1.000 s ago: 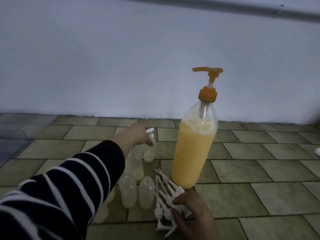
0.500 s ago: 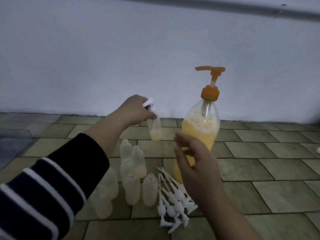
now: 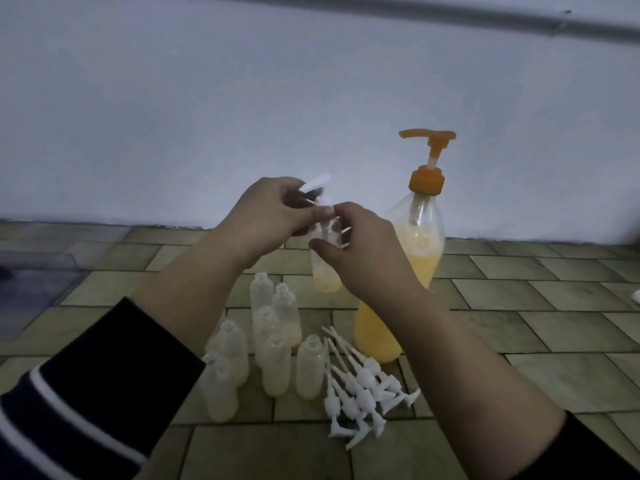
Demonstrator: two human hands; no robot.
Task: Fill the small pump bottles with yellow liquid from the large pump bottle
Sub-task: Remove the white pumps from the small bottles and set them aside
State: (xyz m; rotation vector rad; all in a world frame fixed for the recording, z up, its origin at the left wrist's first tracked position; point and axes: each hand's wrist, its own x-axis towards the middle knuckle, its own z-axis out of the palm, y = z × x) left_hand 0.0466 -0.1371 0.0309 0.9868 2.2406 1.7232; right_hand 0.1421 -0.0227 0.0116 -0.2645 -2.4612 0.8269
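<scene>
Both hands are holding one small pump bottle (image 3: 325, 268) above the tiled floor (image 3: 519, 341). The left hand (image 3: 266, 216) is pinching its white pump top (image 3: 317, 190); the right hand (image 3: 367, 251) is gripping the body beside the large pump bottle (image 3: 415, 258).

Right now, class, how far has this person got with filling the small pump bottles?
Early on. In hand: both the left hand and right hand hold one small bottle, yellow only at its bottom, with a white pump top on it. Left: the uncapped bottles on the floor look nearly empty, the loose pumps lie unfitted, and the large bottle is mostly full.
</scene>
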